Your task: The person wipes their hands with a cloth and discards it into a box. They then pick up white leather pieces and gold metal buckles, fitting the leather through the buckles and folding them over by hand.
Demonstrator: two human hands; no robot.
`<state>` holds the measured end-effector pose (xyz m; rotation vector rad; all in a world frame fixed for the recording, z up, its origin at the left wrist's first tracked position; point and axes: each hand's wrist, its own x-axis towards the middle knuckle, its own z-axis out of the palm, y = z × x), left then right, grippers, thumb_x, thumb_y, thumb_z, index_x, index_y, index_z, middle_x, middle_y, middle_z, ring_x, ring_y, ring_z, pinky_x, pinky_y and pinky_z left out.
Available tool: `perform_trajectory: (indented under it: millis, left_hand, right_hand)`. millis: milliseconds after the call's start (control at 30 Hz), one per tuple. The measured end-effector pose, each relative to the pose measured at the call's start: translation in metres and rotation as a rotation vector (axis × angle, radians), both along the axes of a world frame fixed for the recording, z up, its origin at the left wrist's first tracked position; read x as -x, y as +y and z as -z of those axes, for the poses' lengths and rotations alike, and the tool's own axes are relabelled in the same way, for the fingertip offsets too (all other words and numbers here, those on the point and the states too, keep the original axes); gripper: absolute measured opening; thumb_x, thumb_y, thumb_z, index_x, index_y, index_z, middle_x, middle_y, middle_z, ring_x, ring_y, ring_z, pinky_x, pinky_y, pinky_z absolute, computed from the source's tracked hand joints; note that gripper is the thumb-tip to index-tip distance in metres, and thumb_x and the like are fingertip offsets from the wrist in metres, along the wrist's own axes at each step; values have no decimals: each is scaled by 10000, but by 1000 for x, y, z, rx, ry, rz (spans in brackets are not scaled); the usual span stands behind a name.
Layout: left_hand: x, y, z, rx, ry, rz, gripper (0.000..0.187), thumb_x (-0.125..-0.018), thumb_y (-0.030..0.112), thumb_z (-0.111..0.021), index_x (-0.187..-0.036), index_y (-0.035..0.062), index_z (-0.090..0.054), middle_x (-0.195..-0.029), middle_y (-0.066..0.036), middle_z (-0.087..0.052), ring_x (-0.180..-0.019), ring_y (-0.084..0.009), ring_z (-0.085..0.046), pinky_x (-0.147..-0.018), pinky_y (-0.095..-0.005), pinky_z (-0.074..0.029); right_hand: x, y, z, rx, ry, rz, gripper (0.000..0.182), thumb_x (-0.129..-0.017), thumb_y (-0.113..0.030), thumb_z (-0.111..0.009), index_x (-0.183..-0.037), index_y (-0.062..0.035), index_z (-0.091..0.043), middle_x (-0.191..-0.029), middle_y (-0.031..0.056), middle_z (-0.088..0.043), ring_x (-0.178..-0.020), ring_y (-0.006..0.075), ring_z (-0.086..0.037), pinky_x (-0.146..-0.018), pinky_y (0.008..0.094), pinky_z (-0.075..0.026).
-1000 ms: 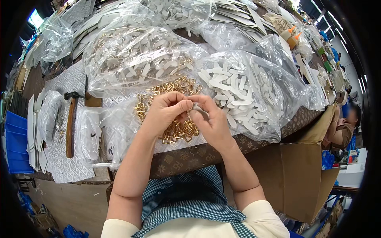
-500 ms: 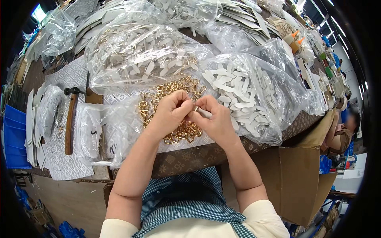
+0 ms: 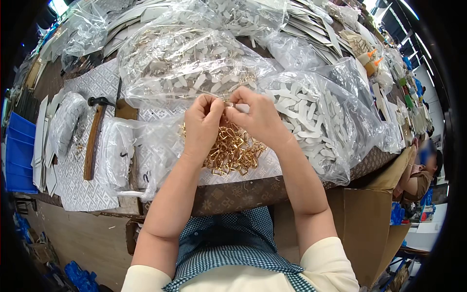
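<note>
My left hand (image 3: pixel 203 121) and my right hand (image 3: pixel 255 114) meet fingertip to fingertip above a pile of gold metal buckles (image 3: pixel 233 153). Both are pinched closed around something small, mostly hidden by the fingers; a small pale bit shows between them. Right of my right hand, an open clear plastic bag (image 3: pixel 362 131) holds many pale strips (image 3: pixel 306 114). Behind my hands lies another clear bag (image 3: pixel 170 63) with pale strips and gold pieces in it.
A hammer (image 3: pixel 94 138) lies at the left beside wrapped plastic bundles (image 3: pixel 116 151). A blue bin (image 3: pixel 20 155) stands at the far left, a cardboard box (image 3: pixel 365 214) at the right. Two orange-tipped bottles (image 3: pixel 370 65) are at the back right. A person (image 3: pixel 421 175) is at the far right.
Both hands have moved up and slightly left, away from the near part of the buckle pile, still together. The whole view has shifted a little.
</note>
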<state>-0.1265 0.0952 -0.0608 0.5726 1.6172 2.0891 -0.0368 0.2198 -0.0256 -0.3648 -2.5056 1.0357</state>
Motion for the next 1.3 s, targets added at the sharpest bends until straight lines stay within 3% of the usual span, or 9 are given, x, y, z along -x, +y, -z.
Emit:
perform_trajectory:
  millis: [100,133,233,333,467,667,967,1100,1300]
  left_hand:
    - [10,-4,1,135,188,-47,184,-938,185,-605,-908,7,-644,-737,-34,-613,-602,-90,-546,-569,-245,-459]
    - [13,-6,1,262,317,-57,179,-928,186,-614,-918,11,-651,-745,-53,-626,-602,-118,-561,-579,-265,-467]
    - [10,-7,2,557,692,-10,175,-860,211,-679,-921,47,-691,-866,-106,-658,-788,-276,-634,-711,-377,-502]
    - [3,-6,6,684,846,17,197,-812,233,-742,-947,94,-706,-937,-89,-635,-846,-285,-634,-755,-390,-502]
    - [1,-5,9,670,910,54,204,-786,217,-756,-912,68,-692,-897,-104,-605,-839,-289,-626,-760,-402,-500]
    - [-2,-8,6,696,945,147,185,-792,169,-743,-902,41,-669,-919,-113,-596,-859,-286,-622,-767,-402,-498]
    - [6,-10,11,668,857,155,147,-830,127,-703,-927,25,-657,-933,-109,-596,-829,-281,-634,-751,-390,-502]
    - [3,-9,8,596,928,75,146,-851,122,-696,-910,5,-631,-924,-106,-592,-779,-244,-628,-696,-374,-492]
    - [7,-8,-5,100,91,131,143,-954,171,-632,-968,29,-617,-818,-18,-636,-633,-93,-571,-552,-235,-435]
  right_hand:
    - [17,7,-9,147,78,23,298,-824,-243,-664,-972,16,-673,-842,193,-706,-800,313,-701,-729,374,-535]
    - [19,11,-19,220,20,34,402,-835,-286,-680,-1101,14,-658,-927,176,-724,-853,309,-703,-781,374,-542]
    - [30,37,-10,-262,167,140,553,-832,-323,-709,-1289,-41,-579,-1012,113,-716,-900,272,-671,-826,386,-524]
    - [3,49,-21,-207,129,241,476,-835,-314,-707,-1237,-71,-630,-969,84,-718,-884,253,-657,-813,375,-518]
    - [-48,73,-9,-267,-93,378,176,-821,-240,-685,-868,-74,-724,-890,64,-699,-893,264,-634,-792,380,-510]
    - [-75,59,20,-449,-244,460,136,-780,-179,-724,-879,-91,-693,-922,48,-672,-961,253,-595,-803,381,-494]
    - [-76,40,24,-399,-18,377,106,-794,-122,-711,-872,-69,-664,-847,58,-664,-884,241,-598,-748,372,-489]
    - [-64,5,25,366,111,208,93,-902,-87,-642,-899,5,-624,-805,56,-673,-677,108,-601,-619,256,-473]
    - [-55,-22,20,824,182,92,111,-958,-95,-598,-1006,3,-583,-801,45,-661,-645,58,-568,-595,200,-462]
